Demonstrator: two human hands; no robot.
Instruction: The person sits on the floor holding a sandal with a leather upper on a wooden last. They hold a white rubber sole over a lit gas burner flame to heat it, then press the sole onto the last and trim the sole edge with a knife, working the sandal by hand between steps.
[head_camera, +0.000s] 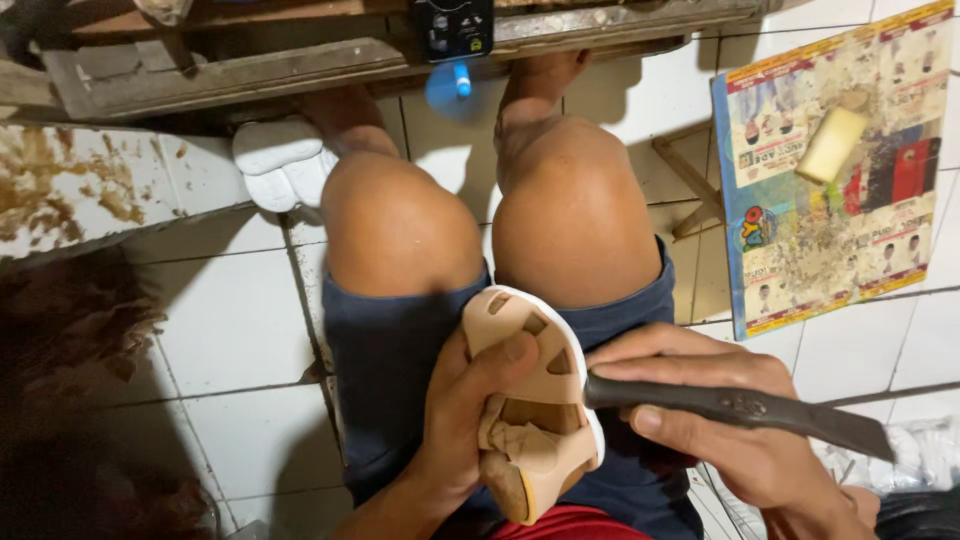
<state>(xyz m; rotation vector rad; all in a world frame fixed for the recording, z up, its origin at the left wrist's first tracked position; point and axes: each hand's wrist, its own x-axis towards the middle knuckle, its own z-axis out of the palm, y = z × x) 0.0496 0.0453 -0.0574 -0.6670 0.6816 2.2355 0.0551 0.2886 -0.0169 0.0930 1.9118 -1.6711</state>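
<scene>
We hold a beige, smooth moulded sandal (535, 400) w/ white sole edge over the lap. Left hand (462, 425) is clamped on it at 9 o'clock; right hand (720, 420), at 3 o'clock, is closed round a dark flat metal blade (740, 408) touching the sandal.

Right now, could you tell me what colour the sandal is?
The sandal is pale beige, seen in the head view.

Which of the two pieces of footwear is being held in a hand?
The beige strappy sandal, gripped by the left hand over the lap. The white slipper lies untouched on the tiled floor by the foot.
</scene>
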